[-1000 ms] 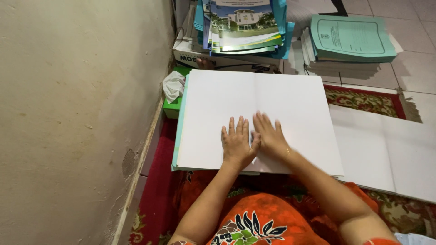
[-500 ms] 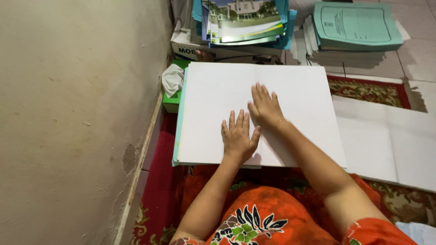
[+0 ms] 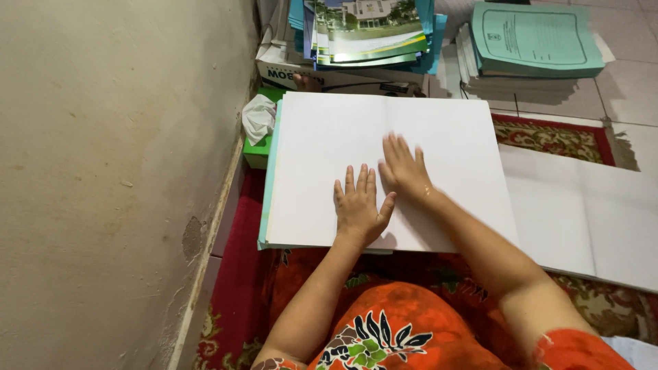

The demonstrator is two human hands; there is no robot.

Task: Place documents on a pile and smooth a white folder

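A thick stack of large white sheets (image 3: 322, 144), folded down the middle, lies on the floor in front of me. My left hand (image 3: 359, 207) rests flat on its near part, fingers apart. Just beyond it my right hand (image 3: 404, 170) presses flat along the centre fold, fingers spread and pointing away. Neither hand holds anything. A pale green cover shows at the stack's left edge.
A wall (image 3: 116, 171) rises close on the left. More white sheets (image 3: 589, 219) lie to the right on a red patterned rug (image 3: 548, 137). Behind stand a box with stacked coloured booklets (image 3: 363, 34), a pile topped by a teal folder (image 3: 534, 38), and a green tissue box (image 3: 259, 130).
My right hand has slid away from me along the centre fold. My left hand has stayed flat near the stack's front edge.
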